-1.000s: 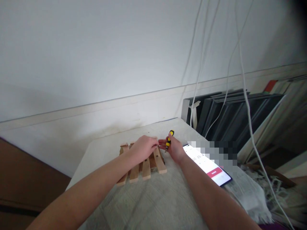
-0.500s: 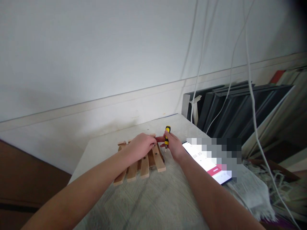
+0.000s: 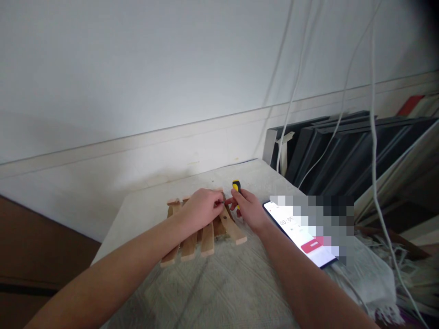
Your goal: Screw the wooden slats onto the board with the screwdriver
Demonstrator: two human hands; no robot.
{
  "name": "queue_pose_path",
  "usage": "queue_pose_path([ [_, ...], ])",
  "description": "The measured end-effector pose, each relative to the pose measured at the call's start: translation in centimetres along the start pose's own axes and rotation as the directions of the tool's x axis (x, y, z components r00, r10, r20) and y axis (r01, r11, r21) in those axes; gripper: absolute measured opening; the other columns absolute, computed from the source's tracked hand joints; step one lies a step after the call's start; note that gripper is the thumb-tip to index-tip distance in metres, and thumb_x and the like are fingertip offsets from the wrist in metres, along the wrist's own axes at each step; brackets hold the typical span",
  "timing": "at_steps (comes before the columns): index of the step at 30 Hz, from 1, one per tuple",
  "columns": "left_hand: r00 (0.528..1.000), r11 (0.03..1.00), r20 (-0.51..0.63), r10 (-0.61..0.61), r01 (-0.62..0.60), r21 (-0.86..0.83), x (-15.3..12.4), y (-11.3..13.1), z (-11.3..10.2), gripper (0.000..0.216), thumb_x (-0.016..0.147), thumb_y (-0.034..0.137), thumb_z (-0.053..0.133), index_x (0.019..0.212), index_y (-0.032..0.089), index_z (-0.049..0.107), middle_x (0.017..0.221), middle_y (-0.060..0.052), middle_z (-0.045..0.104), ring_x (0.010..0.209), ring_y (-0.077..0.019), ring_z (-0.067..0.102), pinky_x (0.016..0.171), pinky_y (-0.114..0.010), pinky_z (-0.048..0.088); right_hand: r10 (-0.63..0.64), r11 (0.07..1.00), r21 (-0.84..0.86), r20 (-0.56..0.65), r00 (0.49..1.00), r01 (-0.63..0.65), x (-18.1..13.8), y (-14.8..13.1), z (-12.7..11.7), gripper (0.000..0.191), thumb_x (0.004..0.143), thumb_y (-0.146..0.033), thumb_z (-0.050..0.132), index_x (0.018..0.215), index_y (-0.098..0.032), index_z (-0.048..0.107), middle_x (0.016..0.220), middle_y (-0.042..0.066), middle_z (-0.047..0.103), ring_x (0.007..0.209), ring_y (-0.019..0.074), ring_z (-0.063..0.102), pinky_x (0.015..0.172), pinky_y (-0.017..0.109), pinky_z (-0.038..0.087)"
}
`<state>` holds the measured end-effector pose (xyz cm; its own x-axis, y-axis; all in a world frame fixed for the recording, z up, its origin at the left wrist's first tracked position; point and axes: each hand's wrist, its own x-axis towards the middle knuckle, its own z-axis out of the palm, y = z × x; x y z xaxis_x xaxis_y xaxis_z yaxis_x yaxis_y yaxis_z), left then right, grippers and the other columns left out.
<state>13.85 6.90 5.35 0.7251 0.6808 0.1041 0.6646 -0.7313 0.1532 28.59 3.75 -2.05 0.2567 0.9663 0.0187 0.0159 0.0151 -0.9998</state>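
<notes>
Several wooden slats joined side by side lie on a pale cloth-covered table. My left hand rests on top of the slats, fingers curled in a pinch at their far right end; what it pinches is too small to name. My right hand is closed around a small yellow-and-black screwdriver, held upright with its tip down beside the rightmost slat. The fingertips of both hands nearly touch.
A phone with a lit screen and a red button lies on the cloth to the right of my right hand. Dark panels lean against the wall at the right. White cables hang down there.
The screwdriver has gone from tilted to upright and moved left, closer to my left hand. The rightmost slat has swung outward at its near end. The view has shifted slightly.
</notes>
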Motion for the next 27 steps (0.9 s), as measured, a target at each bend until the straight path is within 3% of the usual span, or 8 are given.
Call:
queue_pose_path([
  [3, 0.999, 0.998, 0.002, -0.033, 0.033, 0.06, -0.1, 0.2, 0.0, 0.018, 0.083, 0.02, 0.054, 0.072, 0.016, 0.067, 0.067, -0.002, 0.066, 0.059, -0.0132, 0.056, 0.055, -0.024, 0.031, -0.033, 0.998, -0.057, 0.005, 0.999, 0.033, -0.1, -0.1, 0.0, 0.038, 0.085, -0.052, 0.047, 0.072, -0.018, 0.055, 0.07, 0.004, 0.067, 0.044, 0.0079, 0.048, 0.041, 0.021, 0.034],
  [10, 0.994, 0.993, 0.014, -0.107, 0.106, 0.052, -0.1, 0.1, 0.4, 0.017, 0.083, 0.021, 0.053, 0.072, 0.016, 0.065, 0.066, -0.003, 0.065, 0.057, -0.0129, 0.055, 0.054, -0.024, 0.032, 0.004, 0.991, -0.131, 0.007, 1.0, -0.003, -0.4, -0.4, 0.0, 0.026, 0.084, -0.043, 0.052, 0.073, -0.019, 0.054, 0.067, 0.004, 0.067, 0.047, 0.0115, 0.057, 0.039, 0.021, 0.038],
  [16, 0.997, 0.992, 0.022, -0.073, 0.07, 0.106, -0.2, 0.2, 0.5, 0.016, 0.084, 0.021, 0.051, 0.075, 0.016, 0.063, 0.071, -0.005, 0.067, 0.063, -0.0157, 0.059, 0.057, -0.025, 0.037, 0.033, 0.987, -0.157, 0.041, 0.999, -0.026, -0.8, -0.8, -0.3, 0.025, 0.083, -0.039, 0.055, 0.069, -0.019, 0.056, 0.059, 0.004, 0.066, 0.04, 0.0128, 0.057, 0.033, 0.021, 0.033],
  [27, 0.999, 0.999, 0.03, -0.016, 0.015, 0.045, 0.1, -0.3, 0.9, 0.015, 0.086, 0.018, 0.05, 0.08, 0.017, 0.063, 0.077, -0.005, 0.068, 0.07, -0.0173, 0.061, 0.062, -0.026, 0.04, 0.042, 0.979, -0.2, 0.043, 0.998, -0.033, -0.7, -1.1, -0.2, 0.027, 0.084, -0.04, 0.054, 0.068, -0.019, 0.056, 0.058, 0.004, 0.066, 0.04, 0.0122, 0.056, 0.038, 0.023, 0.035],
])
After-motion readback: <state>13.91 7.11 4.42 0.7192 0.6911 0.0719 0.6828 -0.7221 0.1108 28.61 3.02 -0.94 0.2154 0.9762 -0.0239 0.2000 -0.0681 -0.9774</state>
